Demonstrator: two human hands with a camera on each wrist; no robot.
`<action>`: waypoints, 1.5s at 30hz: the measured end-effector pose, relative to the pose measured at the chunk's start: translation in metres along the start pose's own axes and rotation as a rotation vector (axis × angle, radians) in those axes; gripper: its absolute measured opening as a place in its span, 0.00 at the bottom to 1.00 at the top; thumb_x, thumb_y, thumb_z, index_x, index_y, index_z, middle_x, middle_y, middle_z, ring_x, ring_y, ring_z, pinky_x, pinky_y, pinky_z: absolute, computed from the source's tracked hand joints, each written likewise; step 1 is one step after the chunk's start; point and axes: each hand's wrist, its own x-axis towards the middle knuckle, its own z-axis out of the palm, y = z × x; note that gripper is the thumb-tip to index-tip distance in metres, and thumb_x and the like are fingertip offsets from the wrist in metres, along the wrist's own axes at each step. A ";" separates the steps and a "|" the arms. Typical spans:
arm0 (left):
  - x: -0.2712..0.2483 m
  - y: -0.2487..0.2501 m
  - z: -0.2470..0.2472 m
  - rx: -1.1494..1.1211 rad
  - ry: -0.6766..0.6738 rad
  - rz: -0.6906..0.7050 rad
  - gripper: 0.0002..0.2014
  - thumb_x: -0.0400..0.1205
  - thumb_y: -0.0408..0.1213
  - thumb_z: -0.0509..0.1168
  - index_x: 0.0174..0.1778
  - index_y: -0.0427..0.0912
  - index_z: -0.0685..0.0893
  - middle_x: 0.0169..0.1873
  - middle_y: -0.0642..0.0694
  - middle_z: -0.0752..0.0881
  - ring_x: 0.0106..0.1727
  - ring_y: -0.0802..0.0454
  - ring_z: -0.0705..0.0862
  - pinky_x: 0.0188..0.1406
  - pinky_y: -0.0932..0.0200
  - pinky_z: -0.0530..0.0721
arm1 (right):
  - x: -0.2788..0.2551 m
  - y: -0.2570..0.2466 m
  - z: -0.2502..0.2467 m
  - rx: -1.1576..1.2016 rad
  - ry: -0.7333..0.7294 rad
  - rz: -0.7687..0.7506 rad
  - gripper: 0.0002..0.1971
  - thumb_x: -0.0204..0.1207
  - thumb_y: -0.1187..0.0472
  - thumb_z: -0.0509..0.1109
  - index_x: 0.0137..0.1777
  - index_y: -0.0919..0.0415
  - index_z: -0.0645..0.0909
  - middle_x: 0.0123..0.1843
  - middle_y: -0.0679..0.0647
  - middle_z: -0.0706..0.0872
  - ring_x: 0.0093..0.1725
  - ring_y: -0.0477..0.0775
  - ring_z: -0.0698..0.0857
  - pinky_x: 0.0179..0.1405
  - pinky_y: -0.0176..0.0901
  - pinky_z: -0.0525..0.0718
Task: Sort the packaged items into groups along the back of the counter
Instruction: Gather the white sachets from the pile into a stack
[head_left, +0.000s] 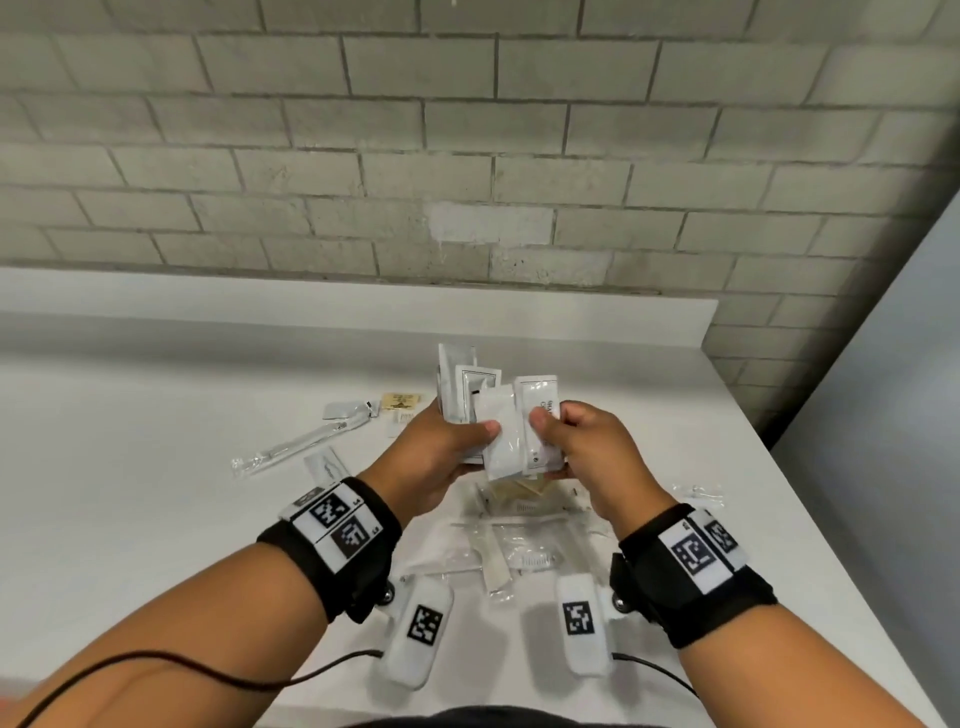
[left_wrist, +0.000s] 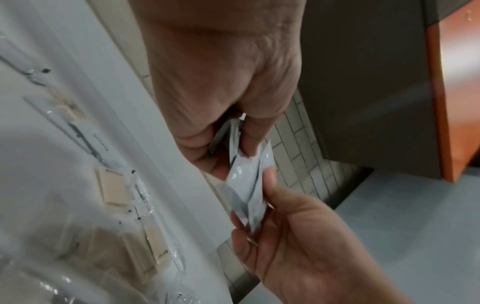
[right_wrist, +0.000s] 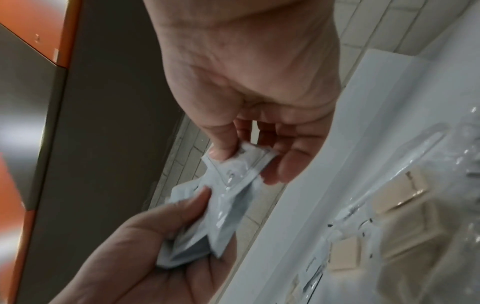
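Note:
Both hands hold a fanned stack of white sachets (head_left: 498, 415) above the middle of the white counter (head_left: 156, 467). My left hand (head_left: 457, 441) grips the stack from the left, thumb on top. My right hand (head_left: 566, 441) pinches the rightmost sachets (head_left: 540, 431) between thumb and fingers. The left wrist view shows the sachets (left_wrist: 246, 185) edge-on between the two hands, and the right wrist view shows the same sachets (right_wrist: 226, 197). Under the hands lies a loose pile of clear-wrapped items (head_left: 519, 535), some with beige bars inside.
A wrapped toothbrush (head_left: 301, 441), a small white packet (head_left: 348, 410) and a tan packet (head_left: 400, 400) lie to the left near the back. A clear wrapper (head_left: 698, 493) sits at the right. The brick wall (head_left: 467, 156) stands behind the counter's raised back ledge.

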 end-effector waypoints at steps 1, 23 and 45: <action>-0.001 -0.001 0.000 -0.016 0.032 -0.004 0.17 0.81 0.23 0.63 0.66 0.37 0.79 0.45 0.46 0.92 0.45 0.50 0.91 0.41 0.56 0.88 | 0.000 0.001 -0.008 0.009 0.039 -0.005 0.13 0.74 0.55 0.75 0.31 0.55 0.78 0.33 0.56 0.84 0.32 0.57 0.84 0.36 0.57 0.85; -0.009 0.020 0.008 -0.053 -0.107 -0.104 0.13 0.81 0.26 0.65 0.59 0.42 0.82 0.47 0.44 0.91 0.43 0.49 0.91 0.38 0.58 0.89 | -0.015 -0.014 -0.039 -1.081 0.156 -1.339 0.09 0.79 0.61 0.68 0.48 0.52 0.91 0.34 0.53 0.83 0.36 0.56 0.78 0.37 0.45 0.69; 0.005 0.047 -0.076 0.042 -0.132 0.012 0.18 0.79 0.19 0.64 0.58 0.46 0.78 0.39 0.48 0.91 0.40 0.50 0.88 0.36 0.62 0.87 | 0.008 -0.049 0.065 -0.191 0.055 -0.174 0.09 0.71 0.61 0.77 0.34 0.58 0.80 0.34 0.57 0.87 0.34 0.52 0.83 0.39 0.50 0.82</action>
